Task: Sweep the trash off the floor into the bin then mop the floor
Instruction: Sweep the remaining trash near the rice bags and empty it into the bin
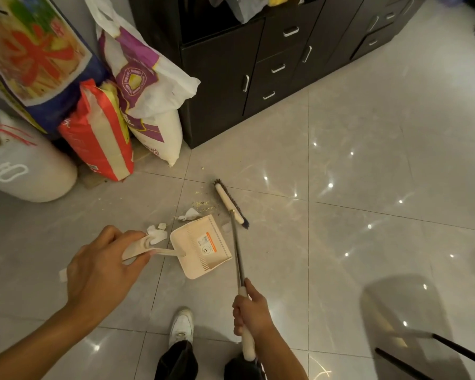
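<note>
Left hand [102, 267] grips the dustpan [203, 245] handle, right hand [251, 311] grips the broom [231, 202] shaft, crumbs [203, 204] and paper scrap [189, 214] on floor [368, 187] between them; risk: a hard stroke scatters crumbs past the pan, and white scraps [157, 234] behind it get missed.

- The glossy grey tiled floor [368, 160] showed bright specks of reflected light.
- A cream plastic dustpan [203, 246] sat on it, with torn white paper scraps [188, 214] just beside.
- Pale crumbs [203, 204] lay between the scraps and a dark-bristled, cream-backed broom head [231, 202].
- A red-and-white sack [102, 133] and a white-and-purple sack [154, 124] stood at the floor's far edge, beside a dark cabinet [217, 105].
</note>
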{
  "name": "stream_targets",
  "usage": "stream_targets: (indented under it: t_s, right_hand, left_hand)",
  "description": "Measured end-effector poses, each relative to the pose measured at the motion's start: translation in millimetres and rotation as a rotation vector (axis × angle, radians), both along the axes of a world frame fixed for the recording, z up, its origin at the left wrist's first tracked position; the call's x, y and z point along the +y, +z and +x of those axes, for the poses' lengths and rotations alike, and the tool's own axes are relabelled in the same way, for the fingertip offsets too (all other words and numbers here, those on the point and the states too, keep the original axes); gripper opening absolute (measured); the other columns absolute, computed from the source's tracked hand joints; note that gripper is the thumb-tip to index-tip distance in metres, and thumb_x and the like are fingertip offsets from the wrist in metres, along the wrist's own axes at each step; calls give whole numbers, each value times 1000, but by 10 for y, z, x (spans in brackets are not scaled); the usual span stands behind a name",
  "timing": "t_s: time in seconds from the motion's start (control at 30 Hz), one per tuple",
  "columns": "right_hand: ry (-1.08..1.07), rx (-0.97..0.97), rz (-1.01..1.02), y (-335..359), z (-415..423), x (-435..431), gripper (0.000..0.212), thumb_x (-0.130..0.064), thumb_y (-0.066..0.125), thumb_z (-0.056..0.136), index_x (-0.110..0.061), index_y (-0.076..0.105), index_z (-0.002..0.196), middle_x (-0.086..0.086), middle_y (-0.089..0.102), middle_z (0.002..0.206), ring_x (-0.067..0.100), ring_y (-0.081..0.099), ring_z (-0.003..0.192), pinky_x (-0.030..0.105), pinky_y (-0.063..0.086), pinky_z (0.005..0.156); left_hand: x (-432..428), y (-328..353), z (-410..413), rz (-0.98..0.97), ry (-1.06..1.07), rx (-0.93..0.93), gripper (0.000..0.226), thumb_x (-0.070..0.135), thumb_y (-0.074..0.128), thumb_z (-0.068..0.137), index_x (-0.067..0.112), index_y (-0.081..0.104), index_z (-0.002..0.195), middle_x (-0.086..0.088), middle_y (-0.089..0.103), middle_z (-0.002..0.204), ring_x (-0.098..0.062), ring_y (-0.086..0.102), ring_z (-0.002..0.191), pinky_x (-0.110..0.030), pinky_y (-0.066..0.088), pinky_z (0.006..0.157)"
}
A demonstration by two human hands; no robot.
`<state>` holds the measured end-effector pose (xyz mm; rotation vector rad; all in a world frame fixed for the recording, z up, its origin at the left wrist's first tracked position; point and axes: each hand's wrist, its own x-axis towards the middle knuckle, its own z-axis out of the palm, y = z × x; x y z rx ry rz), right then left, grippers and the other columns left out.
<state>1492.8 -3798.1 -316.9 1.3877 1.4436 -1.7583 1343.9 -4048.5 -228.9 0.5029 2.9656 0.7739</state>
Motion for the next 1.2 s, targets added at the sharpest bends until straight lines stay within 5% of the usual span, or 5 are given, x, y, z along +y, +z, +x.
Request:
stream_targets:
  t_s: [0.43,0.63,0.73,0.93,1.2]
  right_hand:
    - [-177,-154,270,-101,916,341,68,-8,50,87,-23,39,152,12,56,67,23,54,48,35,52,56]
    - [-228,-153,72,-72,1053,305,56,6,40,87,-16,41,138,15,51,79,20,48,43,28,43,43]
    - [-222,-129,-19,-52,837,46,78,11,39,83,-27,31,151,16,50,83,19,45,42,27,41,42]
    - [-164,-43,-187,92,323,-494,91,7,40,87,-41,13,159,7,47,56,16,43,40,27,43,44]
    - [-202,35,-101,214,28,-610,76,7,42,93,-28,29,159,6,44,56,13,38,40,22,34,37]
  left_hand:
    - [221,-131,-14,-7,-108,-1,38,54,68,81,28,75,106,10,46,81,-13,50,57,-31,42,51]
    - [227,-131,1,4,-128,-28,37,49,74,79,25,76,106,10,48,81,-17,52,56,-34,44,54]
    - [188,-125,18,-3,-133,-48,36,47,74,78,25,75,107,10,47,80,-14,49,55,-33,42,54]
    - [61,-77,50,-2,-125,-52,35,46,73,78,25,76,105,9,47,79,-16,50,55,-31,42,51]
    - [-283,18,19,28,-82,-46,34,41,76,77,22,77,105,8,48,77,-12,50,53,-30,43,48]
